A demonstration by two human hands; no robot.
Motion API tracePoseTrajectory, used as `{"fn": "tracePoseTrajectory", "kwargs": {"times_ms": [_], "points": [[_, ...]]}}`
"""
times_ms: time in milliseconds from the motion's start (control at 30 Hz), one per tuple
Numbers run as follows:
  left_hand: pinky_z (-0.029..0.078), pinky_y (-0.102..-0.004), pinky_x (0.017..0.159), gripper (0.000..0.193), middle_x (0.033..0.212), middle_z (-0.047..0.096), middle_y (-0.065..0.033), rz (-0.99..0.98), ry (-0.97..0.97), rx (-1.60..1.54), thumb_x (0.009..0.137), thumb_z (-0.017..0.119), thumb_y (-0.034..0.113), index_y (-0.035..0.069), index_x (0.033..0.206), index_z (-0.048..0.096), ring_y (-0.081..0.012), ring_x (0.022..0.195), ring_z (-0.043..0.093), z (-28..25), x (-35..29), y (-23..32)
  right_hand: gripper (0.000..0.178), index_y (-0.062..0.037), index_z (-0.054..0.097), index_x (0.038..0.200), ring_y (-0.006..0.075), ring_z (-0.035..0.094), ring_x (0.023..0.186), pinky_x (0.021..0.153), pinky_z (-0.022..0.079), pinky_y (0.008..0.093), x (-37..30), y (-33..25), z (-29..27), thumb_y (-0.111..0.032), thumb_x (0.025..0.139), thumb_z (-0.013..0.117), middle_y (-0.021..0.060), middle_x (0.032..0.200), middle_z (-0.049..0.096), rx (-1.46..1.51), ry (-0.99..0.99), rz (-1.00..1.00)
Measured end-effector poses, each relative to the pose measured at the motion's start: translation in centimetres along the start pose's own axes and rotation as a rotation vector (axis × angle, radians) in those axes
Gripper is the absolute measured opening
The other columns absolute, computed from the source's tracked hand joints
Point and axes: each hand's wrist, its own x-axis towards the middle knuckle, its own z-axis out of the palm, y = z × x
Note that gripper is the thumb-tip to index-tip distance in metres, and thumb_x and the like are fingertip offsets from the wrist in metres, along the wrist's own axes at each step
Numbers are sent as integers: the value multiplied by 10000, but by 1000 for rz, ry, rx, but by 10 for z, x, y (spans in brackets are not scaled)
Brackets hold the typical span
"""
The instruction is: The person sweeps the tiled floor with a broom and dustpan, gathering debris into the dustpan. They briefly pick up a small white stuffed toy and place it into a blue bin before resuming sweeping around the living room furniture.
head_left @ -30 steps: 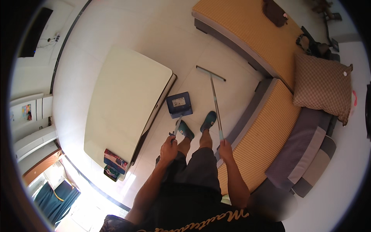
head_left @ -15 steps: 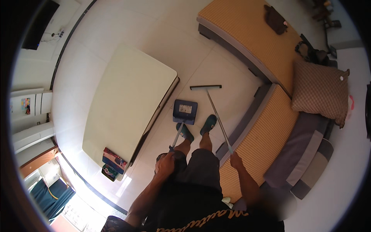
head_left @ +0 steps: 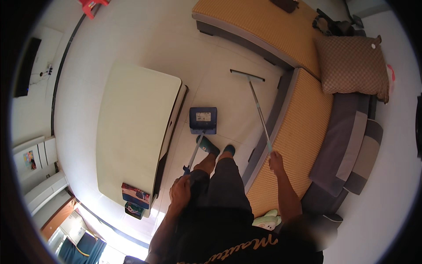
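Note:
My left hand [head_left: 180,190] is closed round the upper end of a long-handled blue dustpan [head_left: 203,124]. The pan rests on the tiles just ahead of my feet, its mouth facing away from me. Farther out on the right, a floor squeegee [head_left: 258,102] reaches toward the corner of the sofa, its wide dark blade on or close to the floor. My right hand [head_left: 276,162] grips the end of its thin pole, beside the seat edge. I cannot make out any dirt in the pan or by the blade.
A pale low table [head_left: 136,132] stands on the left, with two small boxes [head_left: 135,196] at its near corner. An L-shaped sofa [head_left: 290,145] with woven tan mats runs along the right and far side, holding a checked cushion [head_left: 351,66]. A red stool [head_left: 92,6] is at the far left.
The squeegee has moved away from me and to the right, its blade now tilted. The dustpan has shifted a little left. My feet have stepped and my view has turned.

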Motion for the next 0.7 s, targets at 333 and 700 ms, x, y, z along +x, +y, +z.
{"fn": "tracePoseTrajectory", "kwargs": {"times_ms": [333, 700], "points": [[480, -460, 709, 232, 842, 637, -212, 124, 65, 50, 906, 512, 170, 57, 1056, 649, -390, 809, 619, 15, 18, -4, 405, 19, 525, 1005, 367, 610, 682, 626, 488, 481, 13, 69, 81, -346, 981, 352, 233, 821, 588, -223, 102, -15], [491, -381, 688, 242, 827, 661, -171, 143, 84, 40, 919, 512, 177, 36, 1070, 639, -305, 756, 645, 50, 34, -19, 418, 12, 586, 1034, 427, 607, 910, 795, 475, 485, -187, 196, 65, -353, 946, 404, 254, 957, 627, -155, 166, -94]]}}
